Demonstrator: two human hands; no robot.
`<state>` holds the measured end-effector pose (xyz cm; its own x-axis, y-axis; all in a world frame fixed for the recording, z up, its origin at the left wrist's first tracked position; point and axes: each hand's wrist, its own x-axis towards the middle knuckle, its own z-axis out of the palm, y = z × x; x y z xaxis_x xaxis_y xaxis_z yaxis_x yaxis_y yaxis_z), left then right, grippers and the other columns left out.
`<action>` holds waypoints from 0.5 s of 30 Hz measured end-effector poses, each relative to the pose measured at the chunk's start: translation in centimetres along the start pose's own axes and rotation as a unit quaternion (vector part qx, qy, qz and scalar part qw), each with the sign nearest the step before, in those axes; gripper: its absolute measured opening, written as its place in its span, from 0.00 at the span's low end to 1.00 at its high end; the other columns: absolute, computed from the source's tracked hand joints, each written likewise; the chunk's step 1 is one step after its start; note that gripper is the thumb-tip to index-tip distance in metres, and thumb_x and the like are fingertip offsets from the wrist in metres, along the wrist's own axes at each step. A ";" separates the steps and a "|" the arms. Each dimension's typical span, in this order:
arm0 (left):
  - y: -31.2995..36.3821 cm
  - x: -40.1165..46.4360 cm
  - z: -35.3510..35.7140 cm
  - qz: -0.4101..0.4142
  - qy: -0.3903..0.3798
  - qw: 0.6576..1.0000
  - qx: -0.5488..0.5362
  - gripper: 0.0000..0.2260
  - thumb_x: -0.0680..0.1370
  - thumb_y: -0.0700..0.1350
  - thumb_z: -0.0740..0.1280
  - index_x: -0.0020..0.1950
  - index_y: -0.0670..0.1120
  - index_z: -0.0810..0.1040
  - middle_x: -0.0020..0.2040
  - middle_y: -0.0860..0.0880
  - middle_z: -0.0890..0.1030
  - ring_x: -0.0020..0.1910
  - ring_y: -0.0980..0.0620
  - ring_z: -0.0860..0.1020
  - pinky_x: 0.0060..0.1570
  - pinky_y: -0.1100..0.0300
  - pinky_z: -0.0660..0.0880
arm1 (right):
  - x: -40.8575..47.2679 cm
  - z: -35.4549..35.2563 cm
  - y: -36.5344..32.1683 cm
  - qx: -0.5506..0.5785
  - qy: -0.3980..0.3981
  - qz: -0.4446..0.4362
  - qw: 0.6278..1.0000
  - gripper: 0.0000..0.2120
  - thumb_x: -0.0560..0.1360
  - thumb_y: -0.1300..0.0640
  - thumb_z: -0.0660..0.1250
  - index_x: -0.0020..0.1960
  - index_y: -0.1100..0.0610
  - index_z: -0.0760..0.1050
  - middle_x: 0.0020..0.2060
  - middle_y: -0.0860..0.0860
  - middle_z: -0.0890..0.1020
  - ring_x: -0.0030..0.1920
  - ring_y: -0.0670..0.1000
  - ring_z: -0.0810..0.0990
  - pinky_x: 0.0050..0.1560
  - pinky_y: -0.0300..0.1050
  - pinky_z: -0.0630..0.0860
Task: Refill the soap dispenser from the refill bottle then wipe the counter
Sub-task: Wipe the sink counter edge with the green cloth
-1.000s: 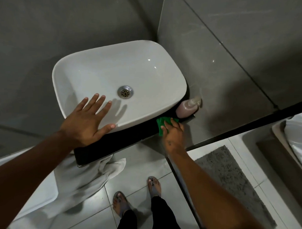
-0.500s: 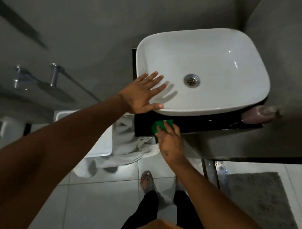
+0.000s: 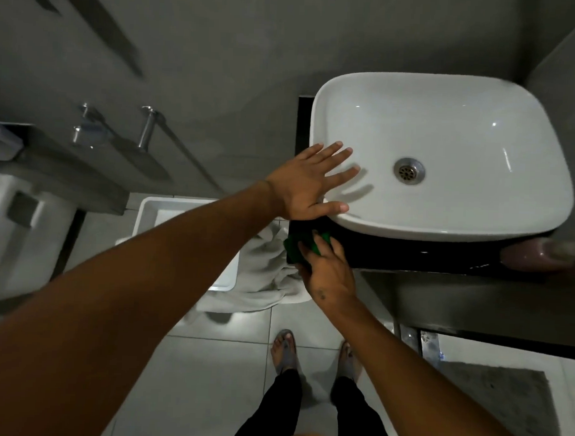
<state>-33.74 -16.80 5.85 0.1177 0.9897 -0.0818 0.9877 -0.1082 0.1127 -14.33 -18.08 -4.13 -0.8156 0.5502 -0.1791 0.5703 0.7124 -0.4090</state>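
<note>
**K:** So, fingers first. Right hand (image 3: 328, 271) has its fingers (image 3: 321, 248) laid straight and close together, pressing down on the small green folded cloth (image 3: 296, 249). Flat press, no curl round it that shows.

**M:** Where does the cloth sit?

**K:** On the near left corner of the narrow black counter ledge (image 3: 418, 253), just under the front lip of the white rounded ceramic basin (image 3: 444, 158). Part of the cloth overhangs the ledge's left end.

**M:** And the ledge's run?

**K:** Long axis goes left to right across the view. From the fingers, all the unwiped strip lies to the right, ending at the pinkish pump soap dispenser (image 3: 539, 257), which lies blurred at the far right end. Well apart from the cloth.

**M:** So the next stroke goes rightward?

**K:** Likely. Cloth is at the ledge's end; nothing further left to wipe but air. The stroke has to stay in the thin gap between basin lip and ledge front.

**M:** Left hand?

**K:** Left hand (image 3: 308, 182) is splayed, fingers wide apart, palm resting on the basin's near left rim. Bracing, holds nothing.

**M:** Refill bottle?

**K:** Not in view.

**M:** Risk?

**K:** Running the cloth into the dispenser at the right end and knocking it.
</note>
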 end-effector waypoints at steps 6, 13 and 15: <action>-0.1 -6.5 1.0 -0.168 0.116 0.974 -0.101 0.35 0.83 0.65 0.50 0.84 0.47 0.53 0.85 0.42 0.51 0.84 0.43 0.47 0.81 0.41 0.46 | 1.5 -0.7 -1.0 0.077 -0.036 -0.040 0.996 0.18 0.75 0.60 0.70 0.64 0.51 0.80 0.71 0.55 0.74 0.67 0.61 0.70 0.69 0.41 0.62; 1.7 -24.6 11.6 -0.511 0.082 0.838 -0.172 0.36 0.82 0.67 0.44 0.84 0.47 0.49 0.85 0.42 0.51 0.84 0.44 0.47 0.81 0.46 0.46 | 6.4 2.5 -8.5 0.211 -0.052 -0.064 0.974 0.20 0.73 0.64 0.71 0.64 0.54 0.80 0.68 0.57 0.76 0.66 0.59 0.75 0.71 0.52 0.69; 2.6 -26.8 15.3 -0.539 0.057 0.821 -0.178 0.36 0.82 0.66 0.44 0.84 0.47 0.50 0.85 0.42 0.52 0.84 0.44 0.48 0.81 0.46 0.46 | 8.4 5.3 -11.2 0.220 -0.096 -0.084 0.967 0.20 0.73 0.65 0.70 0.65 0.55 0.80 0.68 0.57 0.75 0.66 0.59 0.74 0.71 0.53 0.70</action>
<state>-32.72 -45.08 -6.77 -0.8361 0.4967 -0.2331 0.4166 0.8512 0.3193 -28.12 -23.76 -5.84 -0.9203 0.3218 -0.2223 0.3659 0.5077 -0.7800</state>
